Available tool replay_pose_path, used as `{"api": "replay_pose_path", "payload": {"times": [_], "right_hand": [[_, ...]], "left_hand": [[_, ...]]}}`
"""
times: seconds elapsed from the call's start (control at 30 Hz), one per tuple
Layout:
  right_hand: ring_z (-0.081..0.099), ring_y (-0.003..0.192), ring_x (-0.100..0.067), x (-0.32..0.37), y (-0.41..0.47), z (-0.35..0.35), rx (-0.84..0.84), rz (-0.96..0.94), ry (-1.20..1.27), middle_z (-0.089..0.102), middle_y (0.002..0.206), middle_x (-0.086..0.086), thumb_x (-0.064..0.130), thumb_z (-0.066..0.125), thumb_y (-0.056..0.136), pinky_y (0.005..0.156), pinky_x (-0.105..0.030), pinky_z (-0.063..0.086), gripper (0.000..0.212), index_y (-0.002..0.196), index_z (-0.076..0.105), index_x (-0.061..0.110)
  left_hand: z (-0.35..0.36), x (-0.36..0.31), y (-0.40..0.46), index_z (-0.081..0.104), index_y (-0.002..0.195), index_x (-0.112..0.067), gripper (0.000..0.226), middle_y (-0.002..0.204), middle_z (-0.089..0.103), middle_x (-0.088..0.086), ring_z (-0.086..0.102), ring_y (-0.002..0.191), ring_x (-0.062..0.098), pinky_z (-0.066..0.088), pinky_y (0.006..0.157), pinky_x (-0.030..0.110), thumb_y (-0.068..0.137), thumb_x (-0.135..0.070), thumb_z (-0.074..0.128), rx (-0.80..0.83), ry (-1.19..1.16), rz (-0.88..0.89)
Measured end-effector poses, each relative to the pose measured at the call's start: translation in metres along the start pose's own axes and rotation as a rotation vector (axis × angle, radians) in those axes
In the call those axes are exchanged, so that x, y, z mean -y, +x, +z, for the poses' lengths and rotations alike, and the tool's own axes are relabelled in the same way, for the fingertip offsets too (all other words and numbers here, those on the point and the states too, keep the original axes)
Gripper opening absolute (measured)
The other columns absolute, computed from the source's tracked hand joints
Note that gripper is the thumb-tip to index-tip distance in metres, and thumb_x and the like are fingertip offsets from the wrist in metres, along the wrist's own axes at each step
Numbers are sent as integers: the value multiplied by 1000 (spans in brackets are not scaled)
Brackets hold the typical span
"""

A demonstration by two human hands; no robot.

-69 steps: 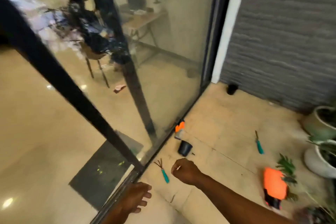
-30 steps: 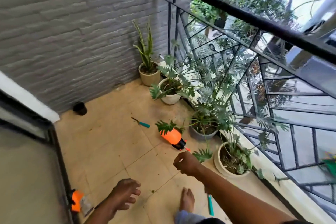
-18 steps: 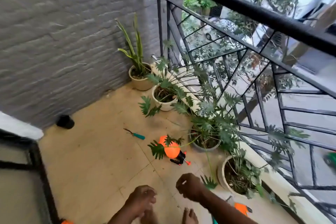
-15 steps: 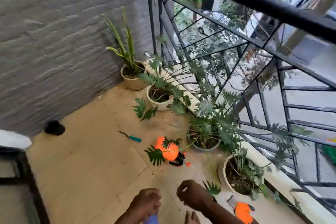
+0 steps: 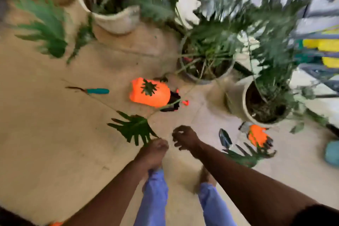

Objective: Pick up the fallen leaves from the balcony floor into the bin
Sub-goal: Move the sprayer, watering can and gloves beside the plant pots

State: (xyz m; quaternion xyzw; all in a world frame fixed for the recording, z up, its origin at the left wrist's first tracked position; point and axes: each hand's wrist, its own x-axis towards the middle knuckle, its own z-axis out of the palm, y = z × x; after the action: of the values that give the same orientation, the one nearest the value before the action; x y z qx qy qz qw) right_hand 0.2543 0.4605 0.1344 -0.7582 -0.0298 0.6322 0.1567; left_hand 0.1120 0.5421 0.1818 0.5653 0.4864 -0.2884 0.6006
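My left hand hangs over the tiled floor with its fingers curled under, its knuckles at the tips of a dark green lobed leaf. That leaf sits on a long thin stem running up to a potted plant. Blur hides whether the hand touches or holds anything. Just to the right, my right hand has its fingers curled, with nothing plainly in them. Another green leaf lies on the floor to the right. No bin is clearly in view.
An orange sprayer lies on the floor ahead, a teal-handled tool to its left. A small trowel and an orange glove lie at the right. Several plant pots line the railing side. My bare feet stand below.
The view has swung from the glass door round to the plants and tilted down to the floor. Both hands have come together in front of me, near the lobed leaf.
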Motion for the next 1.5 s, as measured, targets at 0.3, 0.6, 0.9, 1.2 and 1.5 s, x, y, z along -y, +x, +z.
{"api": "replay_pose_path", "payload": {"times": [0.3,0.6,0.9,1.2,1.5], "right_hand": [[61,71,-27,-14,188,10,-140,178,634,54,97,-13,34,56,103,60,-38,51,33,122,49,8],[58,60,-13,-3,230,20,-100,175,865,61,83,-7,13,47,105,44,-21,38,10,113,52,13],[65,61,-20,7,122,37,-201,90,996,64,81,-14,4,61,98,53,-28,57,13,86,57,2],[73,81,-30,-42,-23,62,-358,61,480,76,81,-7,54,75,68,80,-45,59,45,82,61,15],[61,87,-38,-73,-149,69,-539,-34,320,66,90,-15,27,55,92,63,-33,28,14,87,50,15]], "left_hand": [[2,59,117,64,126,2,27,111,64,13,61,103,24,51,79,18,103,-9,54,-99,87,35],[9,70,134,72,112,-21,21,116,71,-2,64,111,21,50,97,33,98,-17,58,-201,-12,-29],[11,70,99,59,131,-22,37,131,56,1,52,122,21,41,103,36,95,-24,66,-312,110,123],[13,8,-18,59,132,-24,36,131,64,3,58,119,27,47,99,43,99,-36,53,-323,200,248],[77,-19,-67,58,67,-16,42,59,60,-4,58,67,19,36,59,30,93,-48,66,-43,177,-3]]}}
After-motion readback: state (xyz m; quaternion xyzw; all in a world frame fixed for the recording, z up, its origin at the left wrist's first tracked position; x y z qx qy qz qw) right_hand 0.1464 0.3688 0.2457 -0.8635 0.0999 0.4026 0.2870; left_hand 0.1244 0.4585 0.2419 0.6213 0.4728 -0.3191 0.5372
